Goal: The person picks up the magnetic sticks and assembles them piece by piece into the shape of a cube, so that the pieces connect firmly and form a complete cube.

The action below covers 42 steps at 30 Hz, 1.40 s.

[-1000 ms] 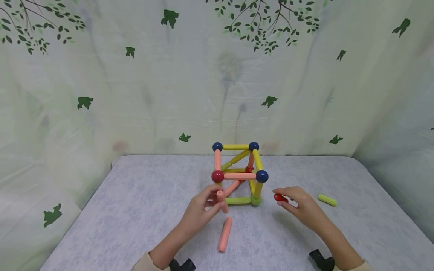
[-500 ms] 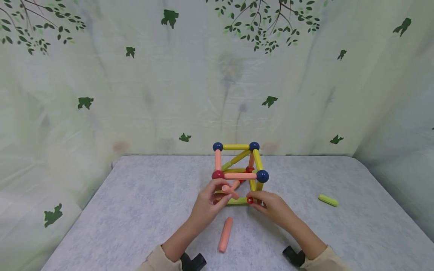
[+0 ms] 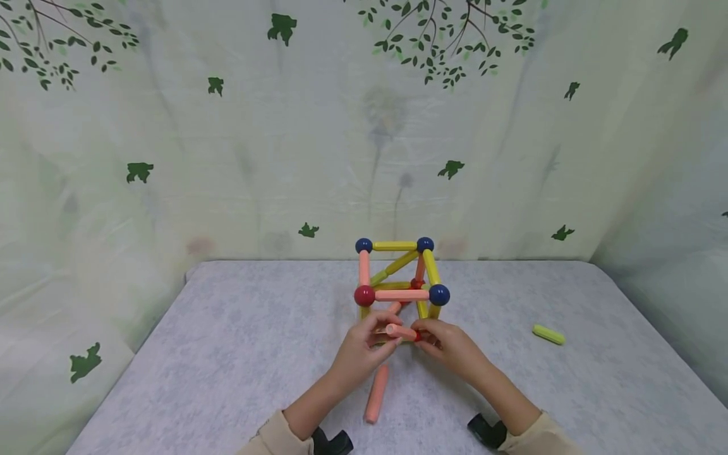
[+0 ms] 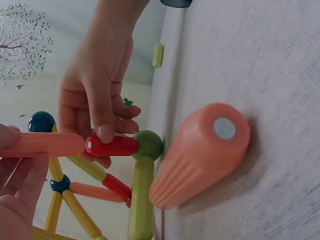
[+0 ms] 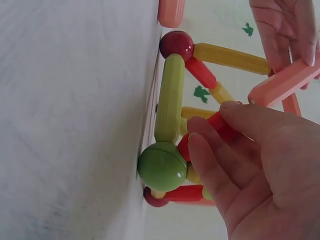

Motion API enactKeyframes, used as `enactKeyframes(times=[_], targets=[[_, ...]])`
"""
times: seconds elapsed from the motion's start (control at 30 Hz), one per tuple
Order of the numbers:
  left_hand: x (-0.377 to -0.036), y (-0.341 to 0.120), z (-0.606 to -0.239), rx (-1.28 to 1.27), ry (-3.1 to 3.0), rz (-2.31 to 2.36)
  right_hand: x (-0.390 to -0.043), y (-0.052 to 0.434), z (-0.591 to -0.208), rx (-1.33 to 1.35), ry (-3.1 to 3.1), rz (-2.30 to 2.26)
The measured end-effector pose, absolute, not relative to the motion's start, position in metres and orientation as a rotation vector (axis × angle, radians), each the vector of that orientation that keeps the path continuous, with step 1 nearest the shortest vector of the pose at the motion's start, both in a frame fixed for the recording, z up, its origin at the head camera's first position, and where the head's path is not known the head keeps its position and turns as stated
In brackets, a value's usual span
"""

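Both hands have closed in at the foot of the cube frame (image 3: 398, 284) since a second ago. Now the left hand (image 3: 364, 347) pinches a pink rod (image 3: 400, 331) end-on against the short red rod (image 4: 112, 145) pinched by the right hand (image 3: 449, 344), beside the green ball (image 5: 162, 166). Another pink rod (image 3: 376, 393) lies on the table (image 3: 227, 354) just below the hands.

You are keeping your left hand (image 3: 364, 344) and right hand (image 3: 449, 344) side by side before the rod-and-ball frame (image 3: 400, 287); a loose rod (image 3: 376, 393) is lying nearer you, another rod (image 3: 548, 334) lying far right on the table (image 3: 227, 354).
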State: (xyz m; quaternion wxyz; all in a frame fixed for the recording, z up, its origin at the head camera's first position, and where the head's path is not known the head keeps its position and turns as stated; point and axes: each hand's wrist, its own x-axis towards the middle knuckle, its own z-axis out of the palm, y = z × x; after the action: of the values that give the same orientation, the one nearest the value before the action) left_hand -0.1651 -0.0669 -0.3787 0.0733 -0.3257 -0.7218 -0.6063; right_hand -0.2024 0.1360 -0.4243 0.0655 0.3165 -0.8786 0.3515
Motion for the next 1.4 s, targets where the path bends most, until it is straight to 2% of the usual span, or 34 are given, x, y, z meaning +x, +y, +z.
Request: enactKeyframes(times=[0.4,0.87,1.17,1.4], targets=[[-0.174,-0.071,-0.394,-0.998,-2.215,-1.576,-0.203,0.136,-0.428,0.942,-2.644,1.170],[-0.182,-0.067,-0.411,-0.748,-2.548,-1.601,-0.202,0.136,-0.430,0.958,-2.603,1.287],[-0.180,-0.066,-0.411,-0.762,-2.506,-1.643,-0.202,0.135,-0.429,0.980,-2.599,1.285],[-0.179,-0.070,-0.407,-0.890,-2.411,-1.730,-0.199,0.131,-0.425,0.982,-2.582,1.301]])
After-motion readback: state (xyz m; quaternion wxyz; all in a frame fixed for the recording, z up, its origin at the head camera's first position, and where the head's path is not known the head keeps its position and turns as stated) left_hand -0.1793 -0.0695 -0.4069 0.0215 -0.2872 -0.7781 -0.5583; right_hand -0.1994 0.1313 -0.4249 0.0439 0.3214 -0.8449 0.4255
